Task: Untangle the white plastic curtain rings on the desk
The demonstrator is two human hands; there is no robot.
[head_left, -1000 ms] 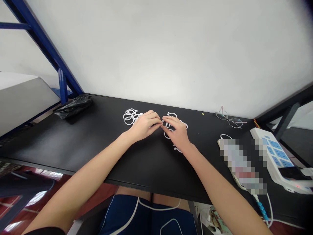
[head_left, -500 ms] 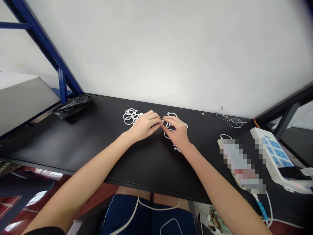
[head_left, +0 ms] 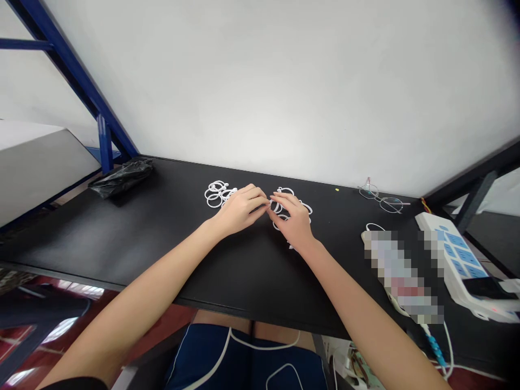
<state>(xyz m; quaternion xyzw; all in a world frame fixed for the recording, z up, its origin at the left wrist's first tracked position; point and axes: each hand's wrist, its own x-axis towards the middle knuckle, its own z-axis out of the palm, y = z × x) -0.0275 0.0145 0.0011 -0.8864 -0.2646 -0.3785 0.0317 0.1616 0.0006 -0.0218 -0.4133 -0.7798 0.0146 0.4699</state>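
Observation:
Over the middle of the black desk, the fingertips of my two hands meet around a small white ring (head_left: 277,207), which they partly cover. My left hand (head_left: 242,210) is closed in a pinch at the ring's left end. From the other side, my right hand (head_left: 296,218) pinches it with thumb and fingers curved. Several loose white rings (head_left: 214,199), some with small ball ends, lie in a cluster to the left of my left hand. More white rings (head_left: 287,190) lie behind and under my right hand, partly hidden by it.
A crumpled black plastic bag (head_left: 122,177) lies at the left back of the desk (head_left: 154,233). To the right are wire-framed glasses (head_left: 390,204), a blurred-out phone (head_left: 400,276) with a charging cable (head_left: 435,346), and a white power strip (head_left: 450,260). A white wall rises behind.
My fingertips stay together at the same spot. The right hand's fingers and wrist have shifted very slightly; the rings on the desk have not visibly moved.

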